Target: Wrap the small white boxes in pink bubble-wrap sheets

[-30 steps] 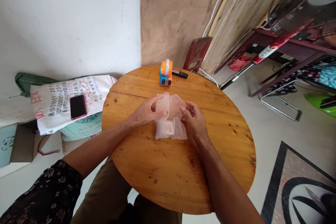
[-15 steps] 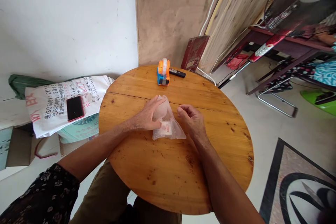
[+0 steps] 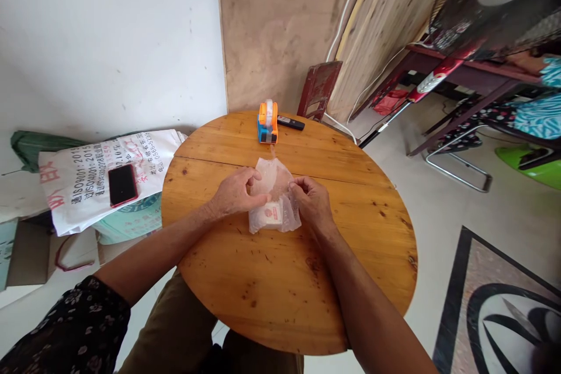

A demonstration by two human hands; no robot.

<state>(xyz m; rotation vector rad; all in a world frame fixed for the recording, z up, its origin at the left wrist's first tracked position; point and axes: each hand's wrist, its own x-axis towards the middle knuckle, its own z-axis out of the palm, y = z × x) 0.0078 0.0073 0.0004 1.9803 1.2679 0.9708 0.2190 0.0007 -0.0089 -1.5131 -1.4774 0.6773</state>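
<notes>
On the round table (image 3: pixel 263 280) lies a translucent, crinkled plastic bag (image 3: pixel 287 219). Under its film shows a small white box (image 3: pixel 272 212) with red print, too small to read. My right hand (image 3: pixel 313 201) pinches the bag's upper right edge between thumb and fingertips. At the bag's left side is my left hand (image 3: pixel 236 193), its fingers bent and apart from the thumb. That thumb rests on the film just above the white box.
An orange and blue tape dispenser (image 3: pixel 267 123) and a black bar-shaped object (image 3: pixel 291 123) stand at the table's far edge. A phone (image 3: pixel 123 184) lies on a white printed sack (image 3: pixel 96 158) at left. Right are a standing fan (image 3: pixel 438 79) and a seated person's patterned clothing (image 3: pixel 532 120).
My right hand has moved left and taken hold of the bag's edge. My left hand has drawn back leftward, its fingers now more bent. The bag's right corner is folded inward.
</notes>
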